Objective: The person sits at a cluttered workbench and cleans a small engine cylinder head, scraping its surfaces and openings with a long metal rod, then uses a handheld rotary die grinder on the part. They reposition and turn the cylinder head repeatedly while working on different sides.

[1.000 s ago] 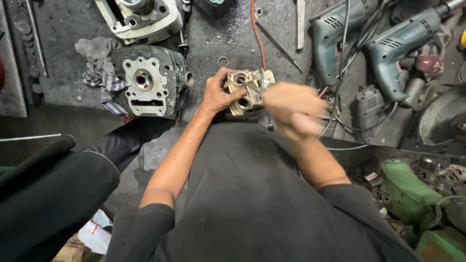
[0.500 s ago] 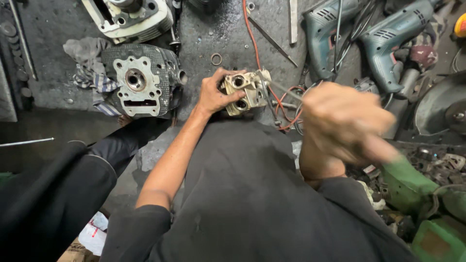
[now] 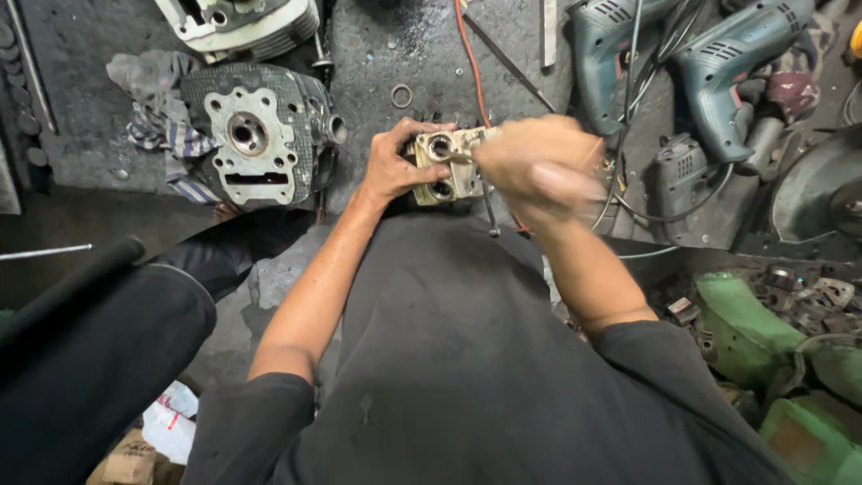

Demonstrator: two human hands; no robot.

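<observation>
My left hand [image 3: 391, 166] grips the left side of a small pale metal engine part [image 3: 442, 169] with two round bores, held over my lap against the dark floor. My right hand [image 3: 539, 166] is blurred with motion and lies over the part's right side, fingers curled. A thin metal tool [image 3: 489, 214] seems to stick out below that hand; its tip is hard to make out.
A larger finned cylinder head [image 3: 256, 135] lies at the left on a striped rag [image 3: 153, 90], with a white engine casing [image 3: 242, 22] behind it. Two teal power drills [image 3: 611, 54] [image 3: 732, 63], cables, a small ring [image 3: 400, 95] and green machine parts [image 3: 745, 323] crowd the right.
My right hand rose up and away from the part half a second ago and has come back down onto it. My left hand kept its hold on the part.
</observation>
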